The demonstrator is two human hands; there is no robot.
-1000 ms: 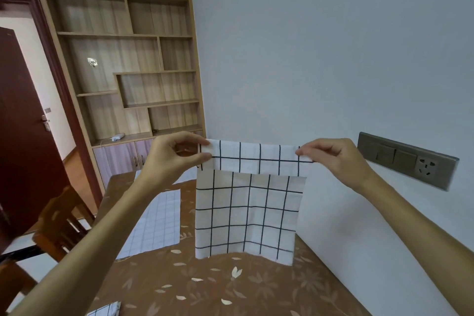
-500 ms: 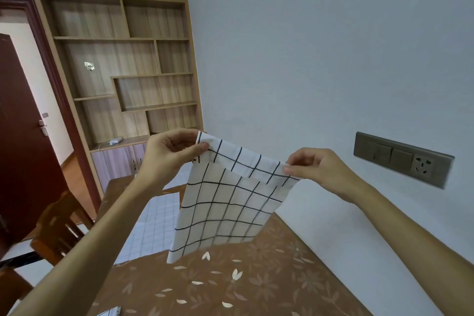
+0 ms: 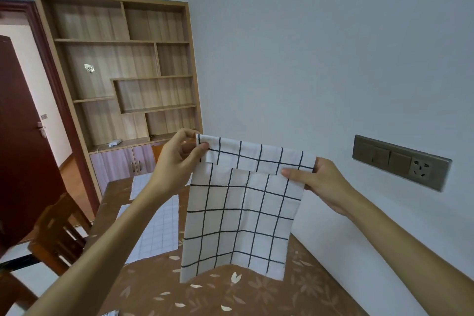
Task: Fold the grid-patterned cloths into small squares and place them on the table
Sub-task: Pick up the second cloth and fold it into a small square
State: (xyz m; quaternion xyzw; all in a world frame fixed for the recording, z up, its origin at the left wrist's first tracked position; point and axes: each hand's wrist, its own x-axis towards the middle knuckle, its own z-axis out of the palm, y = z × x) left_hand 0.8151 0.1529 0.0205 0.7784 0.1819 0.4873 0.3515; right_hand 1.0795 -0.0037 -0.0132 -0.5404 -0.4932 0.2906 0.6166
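**Supervisor:** Report the state of both hands.

**Operator:** From my remote feed, the left hand (image 3: pixel 177 161) is pinched on the upper left corner of the white cloth with a bold black grid (image 3: pixel 238 215), thumb over the front face. The right hand (image 3: pixel 320 182) is pinched on the upper right corner, thumb lying along the front. The two hands are held well apart, with the cloth's top edge stretched between them.

**Supervisor:** Condition and position of the cloth?

**Operator:** It hangs in the air below the hands, clear of the counter as far as I can judge. A narrow band along the top is turned over toward me. The lower edge dips at the left and lifts at the middle.

**Supervisor:** Anything else on the surface?

**Operator:** The brown counter with pale leaf print (image 3: pixel 230 295) lies beneath both hands. A second white cloth with a fine faint grid (image 3: pixel 159 228) lies flat on it, below and behind my left forearm. Past the left hand stands a wooden shelf unit (image 3: pixel 123 72); beyond the right hand, a grey switch and socket panel (image 3: pixel 400 161) is fixed to the wall.
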